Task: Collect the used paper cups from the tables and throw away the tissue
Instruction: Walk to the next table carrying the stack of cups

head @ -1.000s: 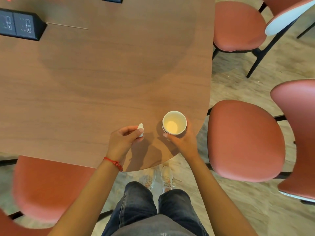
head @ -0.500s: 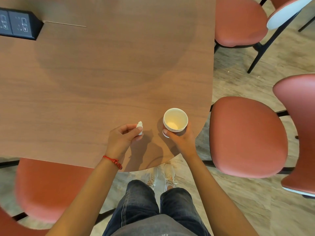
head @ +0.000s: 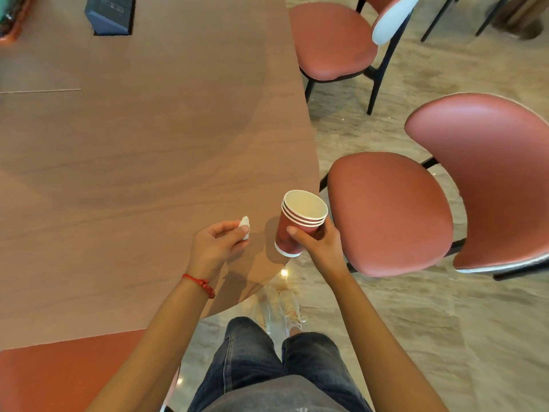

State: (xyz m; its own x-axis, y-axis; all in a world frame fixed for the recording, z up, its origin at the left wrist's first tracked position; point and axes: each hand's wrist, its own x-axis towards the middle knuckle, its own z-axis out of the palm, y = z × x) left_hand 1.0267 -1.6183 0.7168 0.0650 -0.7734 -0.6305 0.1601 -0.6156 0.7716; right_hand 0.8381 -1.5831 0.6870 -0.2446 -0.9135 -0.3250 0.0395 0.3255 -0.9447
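A stack of three nested red paper cups (head: 292, 227) with white rims is lifted off the wooden table (head: 148, 159), tilted a little, near its rounded right corner. My right hand (head: 319, 242) grips the stack around its side. My left hand (head: 217, 245), with a red string bracelet at the wrist, pinches a small crumpled white tissue (head: 244, 226) between thumb and fingers, just above the tabletop and left of the cups.
Red padded chairs stand to the right (head: 389, 215) and far right (head: 487, 173), another at the back (head: 329, 40), and one seat at the lower left (head: 68, 373). A dark socket box (head: 108, 14) sits at the table's far end. My legs and shoes show below.
My right hand has raised the cup stack off the table and tilted it, so its red side shows. The view has shifted right and forward. My left hand still pinches the tissue.
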